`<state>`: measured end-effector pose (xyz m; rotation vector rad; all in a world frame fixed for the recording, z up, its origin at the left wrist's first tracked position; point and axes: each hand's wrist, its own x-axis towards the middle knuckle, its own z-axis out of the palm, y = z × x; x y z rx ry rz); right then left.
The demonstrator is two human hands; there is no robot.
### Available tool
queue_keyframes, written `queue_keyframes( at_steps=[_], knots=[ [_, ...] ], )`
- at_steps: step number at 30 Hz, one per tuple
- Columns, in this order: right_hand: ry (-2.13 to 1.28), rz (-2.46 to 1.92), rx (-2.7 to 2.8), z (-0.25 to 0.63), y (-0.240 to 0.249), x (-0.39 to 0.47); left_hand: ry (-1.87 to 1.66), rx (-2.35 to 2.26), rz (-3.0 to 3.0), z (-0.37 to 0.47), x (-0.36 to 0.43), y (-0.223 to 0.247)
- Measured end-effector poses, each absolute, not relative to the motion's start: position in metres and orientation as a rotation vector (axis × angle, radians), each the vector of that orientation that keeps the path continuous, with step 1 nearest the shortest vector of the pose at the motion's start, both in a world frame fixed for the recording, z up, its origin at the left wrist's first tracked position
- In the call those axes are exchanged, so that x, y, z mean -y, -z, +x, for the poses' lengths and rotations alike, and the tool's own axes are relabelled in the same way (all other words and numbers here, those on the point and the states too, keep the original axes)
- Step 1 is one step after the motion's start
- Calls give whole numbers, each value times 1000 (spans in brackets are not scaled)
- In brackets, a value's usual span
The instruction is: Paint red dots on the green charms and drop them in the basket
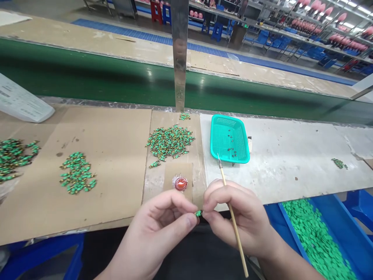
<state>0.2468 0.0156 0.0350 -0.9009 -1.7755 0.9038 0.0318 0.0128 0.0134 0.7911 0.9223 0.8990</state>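
My left hand (163, 229) is closed, pinching a tiny green painted piece (198, 213) between thumb and forefinger. Against the piece's other end rest the fingertips of my right hand (239, 217). That hand also holds a thin paintbrush (234, 225), its wooden handle slanting down and its bristles pointing up toward the basket. Just beyond my hands sits a small round dish of red paint (181, 184) on a cardboard square. Behind it lies a heap of green and gold pieces (170, 142). The small piece is mostly covered by my fingertips.
A teal basket (215, 149) holds several small dark pieces. More green pieces lie in a cluster (77, 173), a far-left heap (13, 157) and a right-hand bunch (339, 163). A metal post (180, 58) rises at the table's back. A blue bin (340, 217) holds green discs.
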Motion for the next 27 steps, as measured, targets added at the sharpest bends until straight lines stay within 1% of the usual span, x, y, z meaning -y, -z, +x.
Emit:
queue_keyframes(
  at_steps=[7,14,18,23,27],
  knots=[
    [-866,-956,1839,246,-39,-13,-991,-1042,1022,29,-11,-19],
    [-904,-971,1860,242,-43,-16,-1019,-1038,1232,24,-11,-21],
    [-935,-965,1832,242,-39,-16,-986,-1034,1152,22,-10,-17],
    [-1000,-991,1753,238,-39,-14,-957,-978,862,20,-7,-10],
    [-1026,-986,1690,233,-43,-13,-950,-974,794,18,-5,-8]
  ],
)
